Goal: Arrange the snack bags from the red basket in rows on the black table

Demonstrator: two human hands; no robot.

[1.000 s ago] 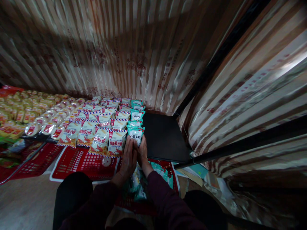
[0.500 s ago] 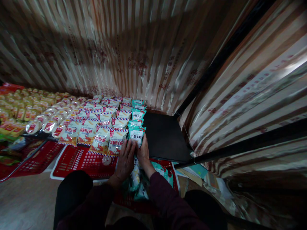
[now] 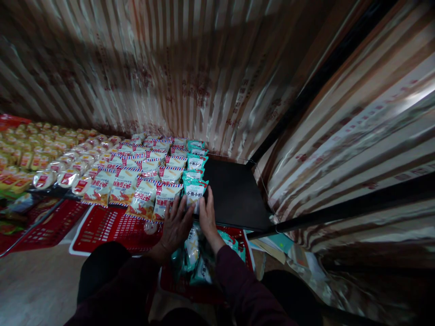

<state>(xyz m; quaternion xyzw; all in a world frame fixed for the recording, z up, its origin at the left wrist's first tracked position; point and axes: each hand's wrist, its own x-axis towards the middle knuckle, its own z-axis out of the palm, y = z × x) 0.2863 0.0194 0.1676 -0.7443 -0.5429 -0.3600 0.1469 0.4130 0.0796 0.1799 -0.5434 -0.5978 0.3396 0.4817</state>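
Note:
A teal and white snack packet (image 3: 195, 192) stands at the front of a row of matching packets (image 3: 197, 162) on the black shelf (image 3: 234, 194). My left hand (image 3: 176, 225) lies at its lower left side, fingers stretched out and apart, close to the neighbouring white packet with red lettering (image 3: 165, 195). Along the packet's right edge my right hand (image 3: 208, 215) is open, with its fingers extended. Both hands seem to touch the packet's sides without gripping it. The packet's bottom edge is partly hidden by my fingers.
Below the shelf is a red basket (image 3: 98, 232) with a white rim; more teal packets (image 3: 200, 271) lie in its right part. Round packaged snacks (image 3: 70, 178) fill the shelf to the left. A black post (image 3: 288, 117) and striped plastic sheeting (image 3: 204, 68) bound the shelf.
My hands have moved slightly apart from the front teal packet, and the fingers of both are more spread. The packet stays in about the same place.

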